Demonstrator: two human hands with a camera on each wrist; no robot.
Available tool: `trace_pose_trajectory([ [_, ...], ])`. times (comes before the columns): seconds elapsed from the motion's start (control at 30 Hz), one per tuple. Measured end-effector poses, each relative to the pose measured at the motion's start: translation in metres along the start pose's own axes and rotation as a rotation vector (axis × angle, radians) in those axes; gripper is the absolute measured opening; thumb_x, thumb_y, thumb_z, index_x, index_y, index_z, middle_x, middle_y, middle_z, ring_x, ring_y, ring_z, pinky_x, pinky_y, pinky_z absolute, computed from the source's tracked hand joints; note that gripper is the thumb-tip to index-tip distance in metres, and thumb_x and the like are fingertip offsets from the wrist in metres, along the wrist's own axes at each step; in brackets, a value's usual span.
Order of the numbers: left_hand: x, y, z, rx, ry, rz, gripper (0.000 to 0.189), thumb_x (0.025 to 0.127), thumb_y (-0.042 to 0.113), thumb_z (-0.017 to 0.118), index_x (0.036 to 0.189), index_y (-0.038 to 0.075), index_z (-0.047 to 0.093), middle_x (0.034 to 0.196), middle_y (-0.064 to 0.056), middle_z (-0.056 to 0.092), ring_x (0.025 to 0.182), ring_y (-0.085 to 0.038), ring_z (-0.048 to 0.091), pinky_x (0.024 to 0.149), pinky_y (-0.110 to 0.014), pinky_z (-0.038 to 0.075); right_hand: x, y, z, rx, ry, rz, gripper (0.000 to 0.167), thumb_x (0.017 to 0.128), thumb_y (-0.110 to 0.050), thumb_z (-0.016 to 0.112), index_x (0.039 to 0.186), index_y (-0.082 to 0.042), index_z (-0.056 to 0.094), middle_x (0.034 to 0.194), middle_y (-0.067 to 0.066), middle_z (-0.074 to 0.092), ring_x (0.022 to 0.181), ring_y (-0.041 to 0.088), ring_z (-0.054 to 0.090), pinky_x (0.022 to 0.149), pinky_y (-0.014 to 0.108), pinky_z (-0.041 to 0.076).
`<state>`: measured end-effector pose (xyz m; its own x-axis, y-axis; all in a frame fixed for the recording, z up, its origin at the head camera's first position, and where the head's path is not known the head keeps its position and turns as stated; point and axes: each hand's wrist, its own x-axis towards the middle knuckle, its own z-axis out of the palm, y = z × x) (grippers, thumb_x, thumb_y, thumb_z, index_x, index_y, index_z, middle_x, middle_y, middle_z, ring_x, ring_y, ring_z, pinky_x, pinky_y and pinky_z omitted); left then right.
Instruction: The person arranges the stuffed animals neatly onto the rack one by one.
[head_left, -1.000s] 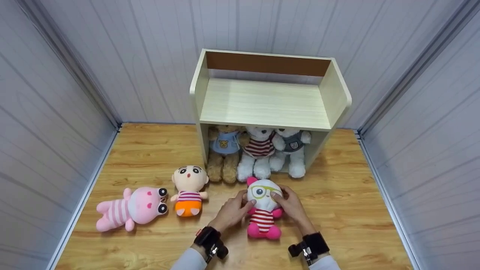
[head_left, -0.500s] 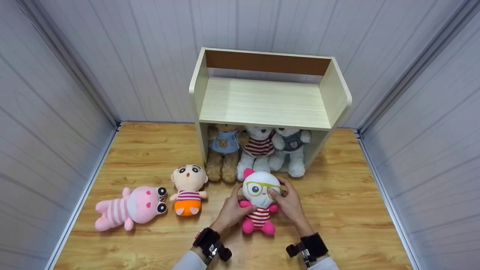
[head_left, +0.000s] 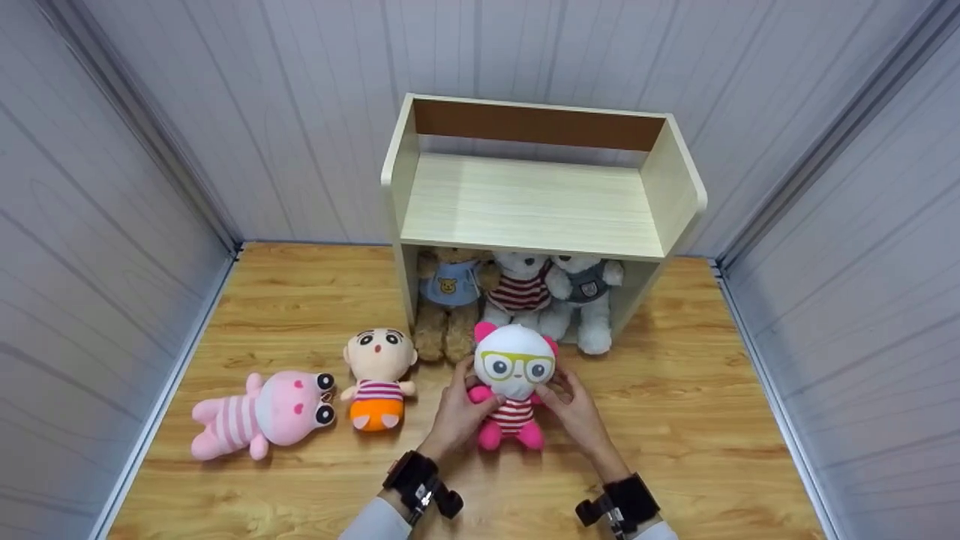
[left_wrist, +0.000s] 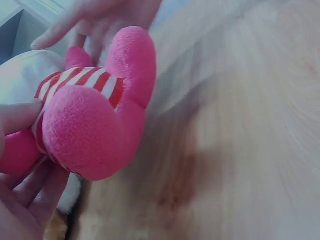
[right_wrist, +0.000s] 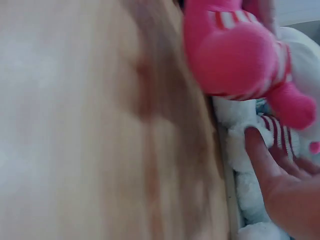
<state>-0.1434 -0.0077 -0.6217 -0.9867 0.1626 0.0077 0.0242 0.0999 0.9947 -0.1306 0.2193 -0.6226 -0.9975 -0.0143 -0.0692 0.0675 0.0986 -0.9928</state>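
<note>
A pink-and-white panda plush [head_left: 514,371] with yellow-rimmed glasses and a red-striped body faces up in the head view. My left hand [head_left: 456,417] grips its side, the thumb across the front and the fingers behind. In the left wrist view the plush's pink feet [left_wrist: 82,130] hang over the floor, above a shadow. My right hand [head_left: 580,417] is at the plush's other side, fingers extended. Its thumb [right_wrist: 261,152] stands apart from the plush in the right wrist view.
A cream two-tier shelf [head_left: 532,206] stands behind, with a brown bear [head_left: 448,319] and two white plush bears [head_left: 517,289] in its lower tier. A boy doll [head_left: 376,382] and a pink striped plush [head_left: 262,414] lie on the wooden floor [head_left: 697,420] at left.
The panda plush has risen and moved away from me, slightly left, and its face has turned to show both eyes. The right hand has loosened from its head; both hands moved with it.
</note>
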Motion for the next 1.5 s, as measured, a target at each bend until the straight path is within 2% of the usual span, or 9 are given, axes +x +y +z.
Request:
trace_pose_trajectory([
  [0.17,0.003,0.013,-0.001,-0.012,0.024,0.034,0.084,0.085,0.006,0.083,0.153,-0.004,0.035,0.141,-0.029,0.058,0.132,-0.039,0.057,0.117,-0.052,0.038,-0.008,0.001,0.001,-0.090,-0.086,0.022,0.057,0.100,-0.019,0.070,0.144,0.012,0.050,0.138,0.030,0.060,0.128,0.041,0.059,0.107,0.039,0.050],
  [0.37,0.005,0.018,0.001,0.007,0.018,0.057,0.084,0.086,0.007,0.083,0.154,-0.004,0.034,0.143,-0.029,0.056,0.135,-0.038,0.054,0.119,-0.050,0.034,-0.009,-0.005,0.005,-0.104,-0.087,-0.011,0.048,0.098,-0.021,0.073,0.134,0.008,0.060,0.125,0.022,0.069,0.118,0.032,0.066,0.099,0.030,0.053],
  [0.6,0.003,0.016,0.002,0.021,0.017,0.090,0.083,0.085,0.002,0.082,0.153,-0.005,0.035,0.139,-0.028,0.060,0.132,-0.039,0.057,0.117,-0.051,0.037,-0.006,-0.004,0.009,-0.112,-0.091,-0.057,0.043,0.095,-0.014,0.077,0.130,0.004,0.063,0.123,0.017,0.070,0.116,0.027,0.066,0.097,0.026,0.053],
  [0.87,0.001,0.017,0.002,0.028,0.004,0.102,0.082,0.085,-0.001,0.081,0.152,-0.008,0.034,0.138,-0.030,0.060,0.131,-0.040,0.058,0.115,-0.052,0.039,-0.014,-0.026,0.019,-0.186,-0.026,-0.121,0.033,0.091,-0.004,0.078,0.120,0.007,0.067,0.112,0.021,0.072,0.107,0.033,0.069,0.091,0.027,0.055],
  [1.07,0.000,0.015,0.002,0.000,-0.066,0.135,0.081,0.088,0.000,0.079,0.154,-0.005,0.031,0.140,-0.031,0.058,0.132,-0.041,0.057,0.112,-0.048,0.045,-0.024,-0.046,0.019,-0.237,0.015,-0.176,0.030,0.091,-0.004,0.077,0.117,0.008,0.067,0.110,0.021,0.073,0.102,0.032,0.070,0.088,0.030,0.056],
  [1.2,-0.003,0.018,-0.001,-0.019,-0.105,0.158,0.077,0.094,0.008,0.073,0.158,-0.002,0.030,0.142,-0.032,0.056,0.132,-0.042,0.056,0.110,-0.048,0.047,-0.024,-0.049,0.014,-0.245,0.060,-0.175,0.030,0.091,-0.004,0.077,0.118,0.006,0.068,0.111,0.020,0.073,0.104,0.033,0.069,0.091,0.032,0.056],
  [1.3,-0.002,0.020,-0.006,-0.048,-0.111,0.164,0.072,0.097,0.010,0.068,0.158,-0.002,0.032,0.142,-0.030,0.057,0.130,-0.043,0.057,0.110,-0.054,0.045,-0.017,-0.037,0.005,-0.245,0.078,-0.167,0.034,0.092,-0.010,0.078,0.122,0.002,0.067,0.115,0.018,0.072,0.108,0.031,0.068,0.094,0.035,0.055],
  [1.43,0.003,0.020,-0.011,-0.068,-0.083,0.182,0.060,0.099,0.003,0.062,0.153,-0.006,0.038,0.140,-0.027,0.060,0.130,-0.044,0.057,0.109,-0.059,0.044,-0.008,-0.027,-0.009,-0.232,0.108,-0.145,0.042,0.095,-0.019,0.077,0.129,0.000,0.064,0.123,0.016,0.071,0.115,0.029,0.066,0.099,0.035,0.053],
  [1.5,0.003,0.021,-0.013,-0.076,-0.064,0.182,0.055,0.099,-0.001,0.061,0.151,-0.007,0.042,0.140,-0.027,0.060,0.130,-0.043,0.057,0.109,-0.059,0.045,-0.008,-0.035,-0.013,-0.212,0.132,-0.141,0.042,0.096,-0.017,0.076,0.131,0.002,0.062,0.124,0.017,0.069,0.116,0.030,0.065,0.100,0.035,0.052],
])
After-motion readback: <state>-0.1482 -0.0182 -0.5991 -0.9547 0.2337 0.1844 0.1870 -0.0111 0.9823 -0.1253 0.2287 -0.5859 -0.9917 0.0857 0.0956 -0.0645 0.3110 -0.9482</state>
